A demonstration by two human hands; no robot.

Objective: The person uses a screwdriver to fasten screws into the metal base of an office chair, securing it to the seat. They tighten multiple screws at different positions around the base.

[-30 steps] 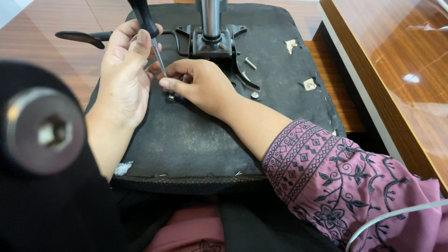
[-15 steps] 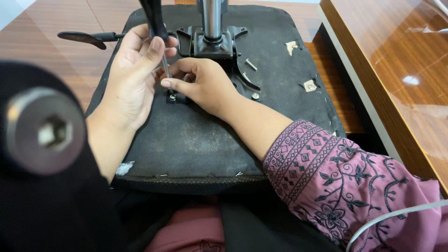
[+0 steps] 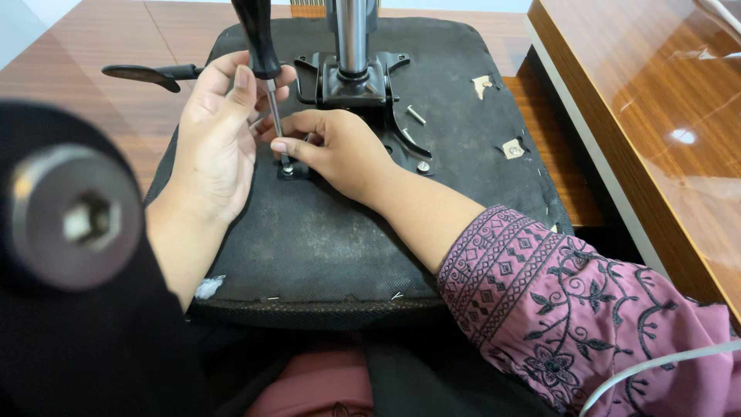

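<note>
An upturned chair seat (image 3: pixel 324 239) with black fabric underside lies in front of me. A black metal mechanism plate (image 3: pixel 351 85) with a chrome gas column (image 3: pixel 351 35) is fixed at its far middle. My left hand (image 3: pixel 220 143) grips a black-handled screwdriver (image 3: pixel 258 38) held upright, its tip on a screw (image 3: pixel 287 167) at the plate's near left corner. My right hand (image 3: pixel 336 150) rests beside it, fingertips pinching the shaft near the tip.
A loose screw (image 3: pixel 416 115) lies right of the plate and a seated one (image 3: pixel 423 166) nearer. A black lever (image 3: pixel 147 74) sticks out left. A wooden desk (image 3: pixel 664 116) stands right. A blurred dark round part with a hex socket (image 3: pixel 77 220) fills the near left.
The screwdriver has stood up straighter and its handle has shifted slightly right. Both hands stay at the same screw.
</note>
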